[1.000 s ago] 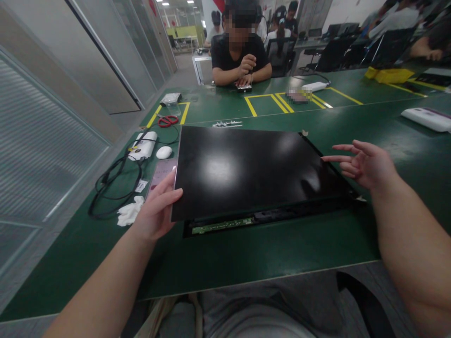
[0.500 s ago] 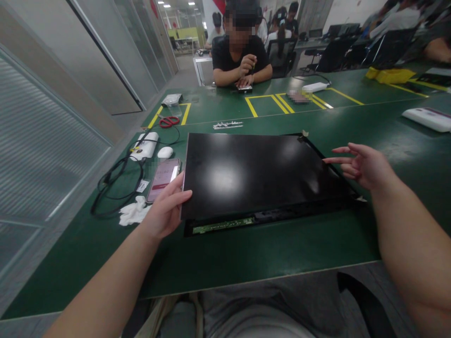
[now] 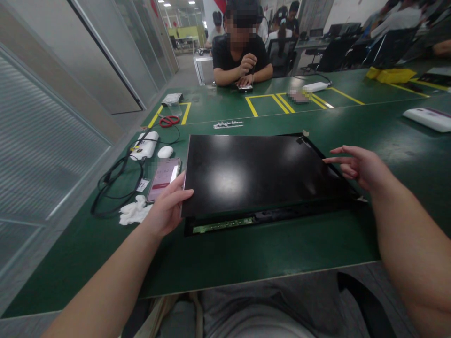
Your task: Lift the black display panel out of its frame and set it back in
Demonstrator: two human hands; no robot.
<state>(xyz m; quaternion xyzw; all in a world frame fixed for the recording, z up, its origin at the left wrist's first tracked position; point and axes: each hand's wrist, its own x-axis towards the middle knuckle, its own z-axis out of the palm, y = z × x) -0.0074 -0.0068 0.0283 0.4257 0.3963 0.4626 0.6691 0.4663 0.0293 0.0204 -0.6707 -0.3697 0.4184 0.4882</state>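
Note:
A glossy black display panel (image 3: pixel 253 169) lies tilted over a black frame (image 3: pixel 299 211), its left end raised. My left hand (image 3: pixel 167 204) grips the panel's left edge, thumb on the top face and fingers beneath. At the panel's right edge, the tip of my right hand's (image 3: pixel 362 166) index finger touches or nearly touches the rim. That hand's other fingers are partly bent and hold nothing. Along the near side of the frame a narrow green circuit board (image 3: pixel 223 225) shows. Bits of tape (image 3: pixel 305 134) stick up at the frame's far right corner.
Left of the panel are a phone (image 3: pixel 164 180), a white mouse (image 3: pixel 165 152), a crumpled tissue (image 3: pixel 136 211), a coiled black cable (image 3: pixel 112 188) and red-handled scissors (image 3: pixel 169 121). A person (image 3: pixel 243 56) sits across the green table (image 3: pixel 264 263). A white device (image 3: pixel 428 119) lies far right.
The panel's left end has come down slightly, still in my left hand. My right hand has shifted a little to the left, its index fingertip staying at the right edge.

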